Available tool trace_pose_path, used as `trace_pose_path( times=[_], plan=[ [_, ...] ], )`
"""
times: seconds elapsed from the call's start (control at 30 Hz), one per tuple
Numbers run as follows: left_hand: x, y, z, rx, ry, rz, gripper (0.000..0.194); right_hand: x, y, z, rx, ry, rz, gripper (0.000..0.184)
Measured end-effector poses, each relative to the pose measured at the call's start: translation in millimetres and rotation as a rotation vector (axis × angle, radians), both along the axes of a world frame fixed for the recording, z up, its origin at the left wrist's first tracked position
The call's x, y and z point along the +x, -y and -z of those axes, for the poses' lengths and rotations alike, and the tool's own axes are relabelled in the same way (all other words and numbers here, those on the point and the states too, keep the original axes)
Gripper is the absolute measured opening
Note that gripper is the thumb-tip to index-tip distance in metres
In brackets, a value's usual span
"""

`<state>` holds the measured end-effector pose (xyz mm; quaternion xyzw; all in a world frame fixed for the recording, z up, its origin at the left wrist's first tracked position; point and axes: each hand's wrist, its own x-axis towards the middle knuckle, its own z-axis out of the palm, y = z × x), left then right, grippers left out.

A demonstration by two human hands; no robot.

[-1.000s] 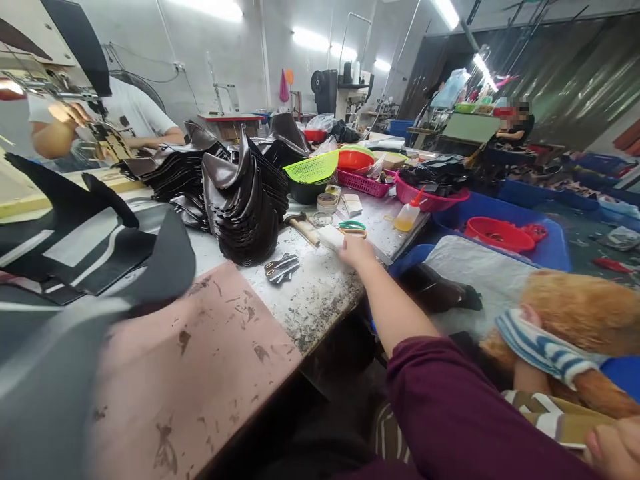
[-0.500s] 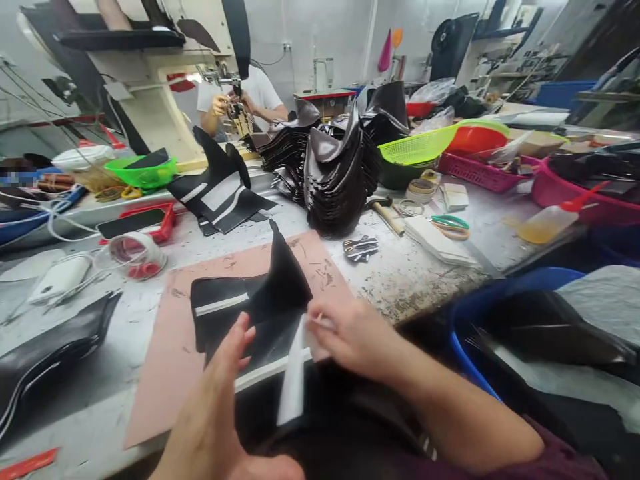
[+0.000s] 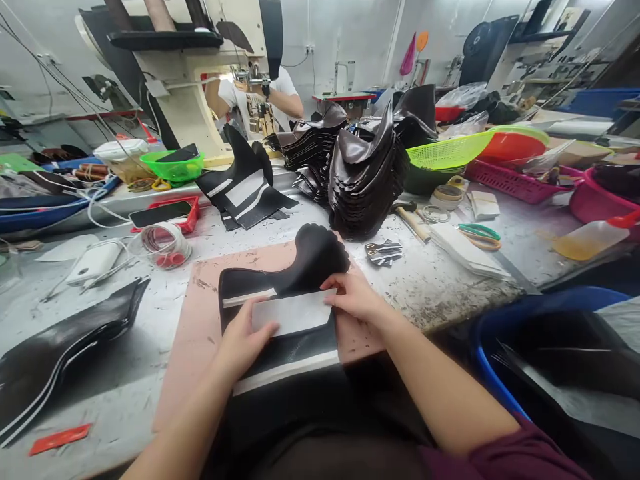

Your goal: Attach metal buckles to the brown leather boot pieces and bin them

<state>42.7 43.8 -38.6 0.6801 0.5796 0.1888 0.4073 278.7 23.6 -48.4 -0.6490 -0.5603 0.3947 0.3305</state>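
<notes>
Over a curved, black, leather-like panel (image 3: 285,352) on a flat pink mat (image 3: 193,340), your left hand (image 3: 243,340) has joined your right hand (image 3: 355,297), both now holding the thin white rectangular strip (image 3: 297,313) by its ends, seemingly for positioning.

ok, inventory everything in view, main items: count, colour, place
white sheet: 1, white, between both hands
black piece: 1, black, under white sheet
mat: 1, pink, under black piece
dark stacks: 2+, brown, behind mat
sheet pile: 1, white, right of mat
scissors: 1, green-orange, at sheet pile
hammer: 1, tan handle, left of sheet pile
bottle: 1, amber, far right
phone: 1, black, on red tray
baskets: several, green, yellow-green, pink, across back
tub: 1, blue, near right
sewing machine: 1, cream, back left
co-worker: 1, white shirt, behind sewing machine
left hand: 1, bare, sheet's left end
right hand: 1, bare, sheet's right end
</notes>
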Motion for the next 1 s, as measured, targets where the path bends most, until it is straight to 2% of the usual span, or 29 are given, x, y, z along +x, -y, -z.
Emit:
trace_pose_path(
  times=[0.13, 0.27, 0.33, 0.37, 0.47, 0.53, 0.6, 0.7, 0.8, 0.9, 1.0],
  plan=[
    [1.0, 4.9, -5.2, 0.079, -0.216, 0.065, 0.045, -0.5, 2.7, -0.9, 0.011, 0.128, -0.035, 0.022],
    [2.9, 5.7, -9.3, 0.078, -0.301, 0.097, 0.045, -6.2, 14.6, -12.6, 0.063, 0.528, -0.030, 0.014],
    [2.5, 5.9, -8.2, 0.091, -0.296, 0.104, 0.047, -13.4, 23.2, -17.3, 0.153, 0.677, -0.028, 0.010],
    [2.1, 6.0, -7.1, 0.108, -0.280, 0.101, 0.047, -18.2, 26.5, -17.9, 0.219, 0.684, -0.067, 0.009],
    [0.9, 6.9, -3.0, 0.149, -0.240, 0.091, 0.046, -34.6, 28.4, -12.2, 0.400, 0.547, -0.304, 0.012],
    [0.0, 8.2, -0.3, 0.158, -0.264, 0.130, 0.045, -43.6, 24.7, -5.9, 0.403, 0.490, -0.386, 0.014],
    [-2.8, 9.8, 2.0, 0.225, -0.353, 0.211, 0.044, -49.1, 21.2, -2.6, 0.359, 0.512, -0.398, 0.014],
    [-13.6, 10.9, 4.3, 0.529, -0.534, 0.330, 0.039, -53.4, 19.0, -7.6, 0.334, 0.619, -0.459, 0.020],
    [-31.4, 9.4, 4.6, 0.825, -0.589, 0.502, 0.031, -60.0, 13.6, -18.7, 0.314, 0.743, -0.562, 0.027],
    [-48.6, 7.4, 4.4, 0.827, -0.535, 0.648, 0.027, -72.3, 0.4, -24.3, 0.267, 0.815, -0.654, 0.029],
    [-58.6, 7.1, 5.9, 0.762, -0.438, 0.631, 0.024, -86.2, -12.6, -20.0, 0.260, 0.825, -0.699, 0.030]
  ],
)
